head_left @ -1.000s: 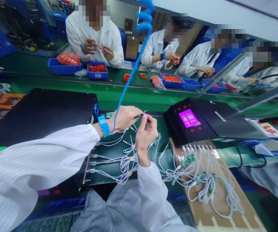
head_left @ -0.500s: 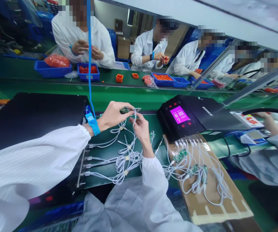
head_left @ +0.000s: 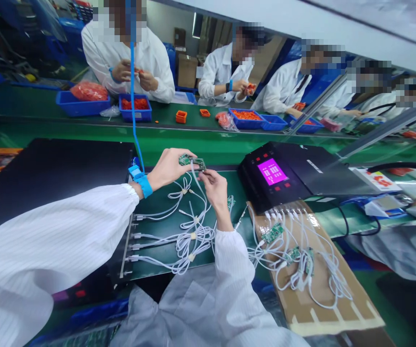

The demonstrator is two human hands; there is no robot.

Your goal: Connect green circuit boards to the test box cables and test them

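A small green circuit board [head_left: 198,164] is held up above the bench, pinched at its left part by my left hand [head_left: 168,167]. A white cable [head_left: 195,176] hangs from the board down toward the coils below. The fingers of my right hand [head_left: 214,187] are closed at the board's lower right corner, pressed against it. Below my hands, several coiled white cables [head_left: 189,243] with tape ties run out of the front of the black box [head_left: 85,183] at left. A blue wrist strap [head_left: 141,181] with a blue cord is around my left wrist.
Right of my hands stands a black tester [head_left: 291,173] with a lit magenta screen. White cables and green boards [head_left: 273,233] lie on a brown cardboard sheet [head_left: 302,318]. Across, co-workers [head_left: 130,72] in white handle orange parts beside blue bins [head_left: 83,103]. Another person's arm shows at right.
The circuit board has turned so its face shows more. My right hand has shifted from the cable near the board to the board's lower right corner. The view moved slightly.
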